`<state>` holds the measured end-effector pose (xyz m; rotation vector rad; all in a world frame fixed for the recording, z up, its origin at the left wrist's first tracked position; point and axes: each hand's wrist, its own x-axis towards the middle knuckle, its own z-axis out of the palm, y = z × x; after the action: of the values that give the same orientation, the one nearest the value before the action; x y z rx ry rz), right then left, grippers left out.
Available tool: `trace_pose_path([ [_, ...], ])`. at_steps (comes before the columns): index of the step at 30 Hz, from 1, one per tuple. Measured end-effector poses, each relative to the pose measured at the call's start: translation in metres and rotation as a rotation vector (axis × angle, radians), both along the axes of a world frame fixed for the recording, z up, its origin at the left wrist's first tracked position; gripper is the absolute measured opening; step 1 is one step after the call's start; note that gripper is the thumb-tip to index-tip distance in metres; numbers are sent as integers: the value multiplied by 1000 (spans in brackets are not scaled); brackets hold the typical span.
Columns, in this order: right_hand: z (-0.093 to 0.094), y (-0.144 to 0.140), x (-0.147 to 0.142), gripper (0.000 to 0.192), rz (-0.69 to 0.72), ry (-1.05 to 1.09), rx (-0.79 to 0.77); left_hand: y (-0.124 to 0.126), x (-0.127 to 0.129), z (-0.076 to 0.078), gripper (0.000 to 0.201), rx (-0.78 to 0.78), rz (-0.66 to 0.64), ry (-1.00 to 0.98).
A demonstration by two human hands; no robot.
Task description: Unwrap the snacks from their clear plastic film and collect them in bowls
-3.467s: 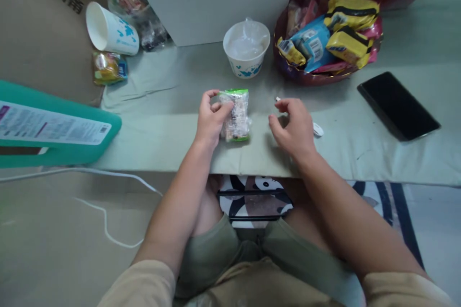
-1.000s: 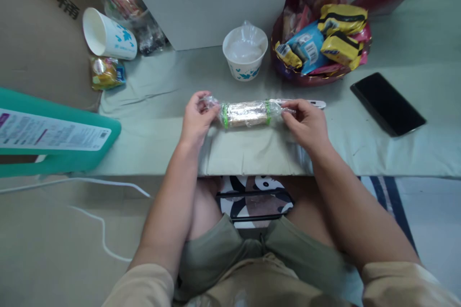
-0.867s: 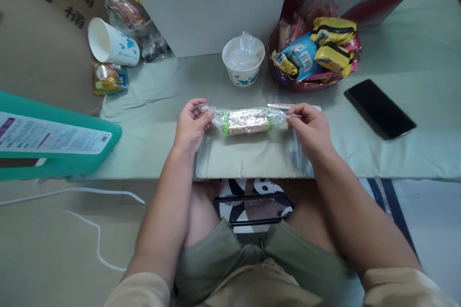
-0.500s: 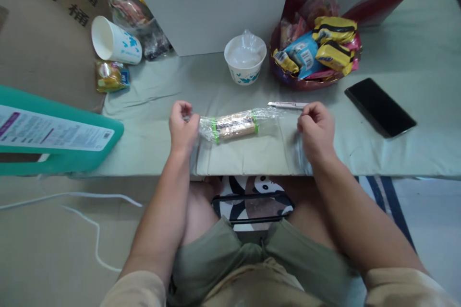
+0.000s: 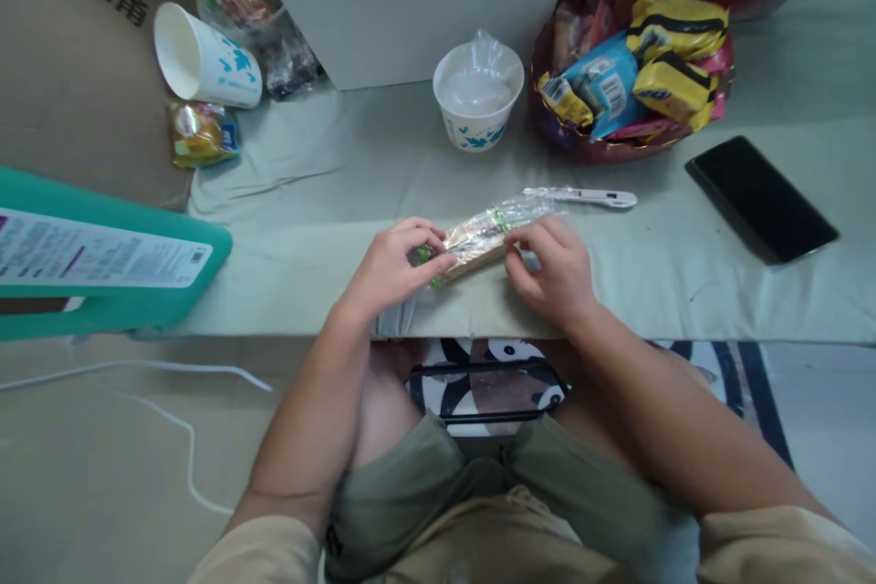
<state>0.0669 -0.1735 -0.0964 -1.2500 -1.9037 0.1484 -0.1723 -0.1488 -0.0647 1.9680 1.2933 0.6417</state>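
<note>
On the cloth [image 5: 321,201], left hand [image 5: 395,266] and right hand [image 5: 556,269] both pinching the snack packet [image 5: 479,235].

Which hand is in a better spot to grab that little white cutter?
Probably the right hand. It grips the snack packet on the side nearer the white cutter; the left hand is farther away, across the packet.

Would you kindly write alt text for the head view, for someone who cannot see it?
Both hands, left hand and right hand, grip a clear-wrapped snack bar on a pale green cloth-covered table. Behind it stand a paper bowl, a basket of snacks and a black phone.
</note>
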Motion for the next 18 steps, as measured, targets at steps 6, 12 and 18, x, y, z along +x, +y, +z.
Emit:
trace_pose_path([
  [6, 6, -4, -4, 6, 86, 32, -321, 1, 9, 2, 23, -88, 215, -306],
  [12, 10, -21, -26, 43, -2, 796, -847, 0, 13, 27, 45, -436, 389, -933],
  [18, 20, -27, -57, 70, 203, 1597, -1206, -10, 28, 36, 58, -509, 252, -899],
])
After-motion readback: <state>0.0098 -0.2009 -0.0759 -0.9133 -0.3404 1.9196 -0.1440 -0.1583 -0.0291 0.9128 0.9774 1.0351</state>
